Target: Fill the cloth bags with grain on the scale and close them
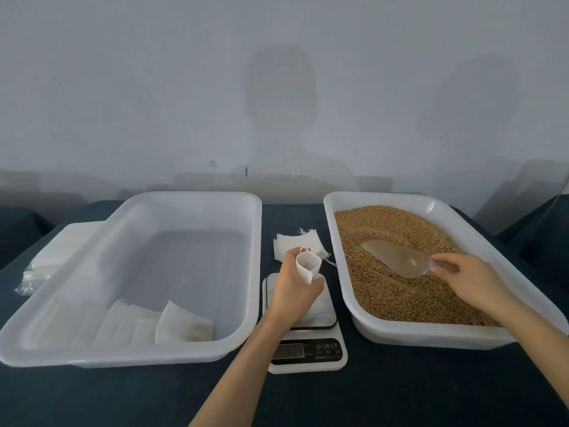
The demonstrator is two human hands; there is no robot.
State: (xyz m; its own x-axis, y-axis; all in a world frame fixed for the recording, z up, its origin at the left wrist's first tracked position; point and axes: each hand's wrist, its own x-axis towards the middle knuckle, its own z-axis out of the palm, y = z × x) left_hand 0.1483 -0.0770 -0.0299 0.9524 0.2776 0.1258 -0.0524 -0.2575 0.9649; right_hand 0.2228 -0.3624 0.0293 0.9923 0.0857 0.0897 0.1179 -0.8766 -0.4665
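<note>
Left hand [294, 289] holds white cloth bag [308, 267], mouth open, seemingly empty; right hand [468, 277] grips clear scoop [397, 259].

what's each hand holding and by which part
The left hand grips a small cloth bag around its lower half; the right hand holds the clear scoop by its handle.

You've got a dark table [123, 396] carrying two white tubs: empty tub [184, 195] left, grain tub [400, 335] right. Scale [308, 352] sits between them, bags [292, 241] stacked just behind it. Clear packets [46, 263] lie far left, beside the empty tub.
</note>
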